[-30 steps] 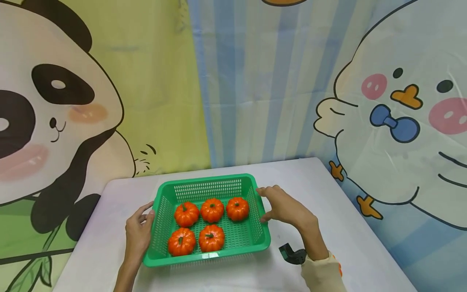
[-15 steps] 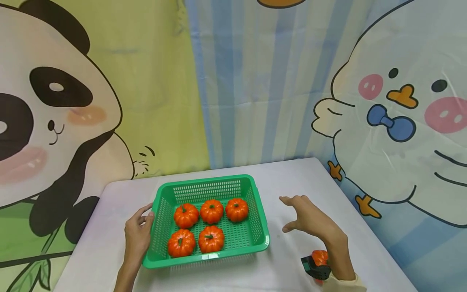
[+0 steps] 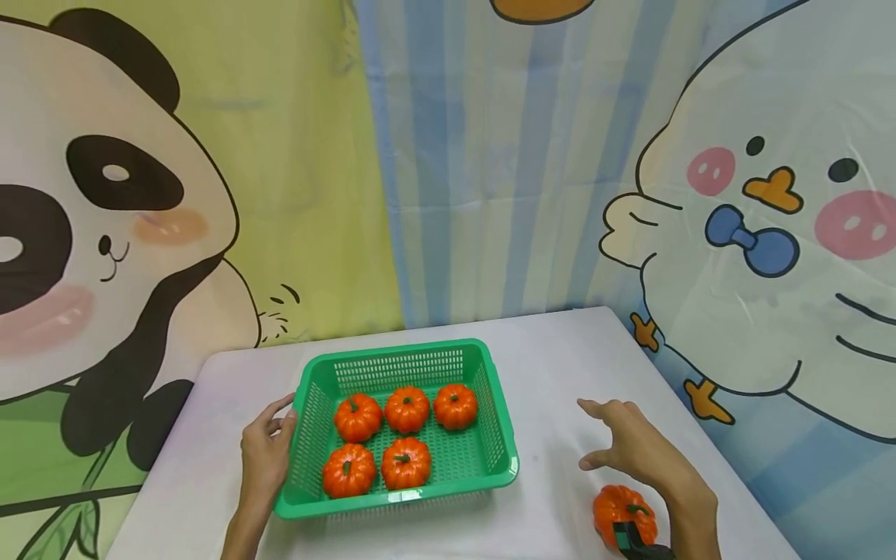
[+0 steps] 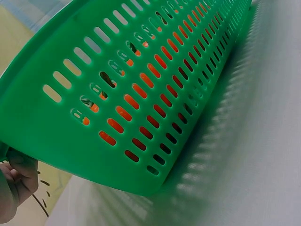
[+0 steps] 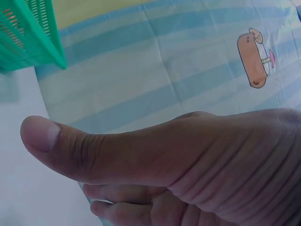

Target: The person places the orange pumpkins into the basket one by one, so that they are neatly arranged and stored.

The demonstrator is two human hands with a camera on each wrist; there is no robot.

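Observation:
A green plastic basket (image 3: 501, 408) with slotted walls stands on the white table, holding several orange toy pumpkins (image 3: 406, 464) with green stems. My left hand (image 3: 266, 455) grips the basket's left rim; in the left wrist view, the curled fingers (image 4: 26, 176) show beside its end, partly cut off. To the right of the basket and apart from it, my right hand (image 3: 637, 447) is spread, thumb and fingers parted around nothing. Below that hand a loose pumpkin (image 3: 617, 505) lies on the table, partly covered by the dark wrist camera.
The white table (image 3: 546, 358) runs back to a cartoon-printed curtain (image 3: 462, 194) with a panda on the left and a white chick on the right. A dark camera mount (image 3: 633, 540) is worn on the right wrist.
My right hand has let go of the basket's right rim and moved right and toward me, over the table. The loose pumpkin has come into view. The left hand and basket stay put.

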